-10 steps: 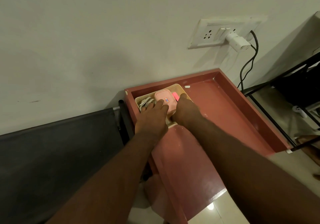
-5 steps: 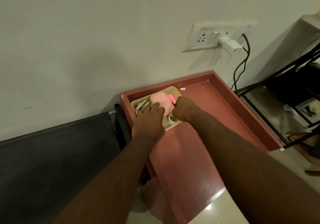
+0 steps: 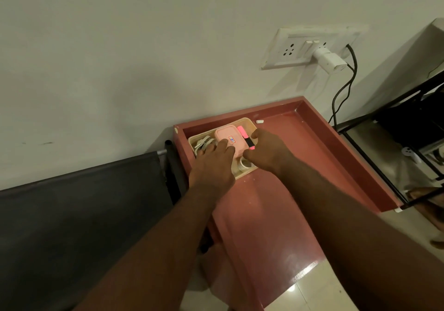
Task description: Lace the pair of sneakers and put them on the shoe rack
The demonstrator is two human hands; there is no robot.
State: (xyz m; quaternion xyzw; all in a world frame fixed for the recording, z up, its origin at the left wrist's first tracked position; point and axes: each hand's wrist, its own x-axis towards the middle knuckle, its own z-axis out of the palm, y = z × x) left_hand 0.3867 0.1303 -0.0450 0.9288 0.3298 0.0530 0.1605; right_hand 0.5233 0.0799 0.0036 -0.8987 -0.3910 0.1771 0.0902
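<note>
Reaching into a cream tray (image 3: 249, 124) at the far left corner of the red tabletop (image 3: 300, 166), both hands work among its contents. The left hand (image 3: 212, 164) lies flat, fingers spread and released, over a bundle of white cord (image 3: 203, 142) and the near edge of a pink box (image 3: 228, 140). The right hand (image 3: 266, 152) is curled, thumb and fingers pinching a pink highlighter (image 3: 245, 137) just beside the box. A white tape roll (image 3: 244, 164) sits at the tray's near edge between the hands. On the wall, a white adapter (image 3: 329, 61) is plugged into the socket plate (image 3: 302, 46), its black cable (image 3: 343, 94) hanging down. No sneakers or shoe rack can be made out.
</note>
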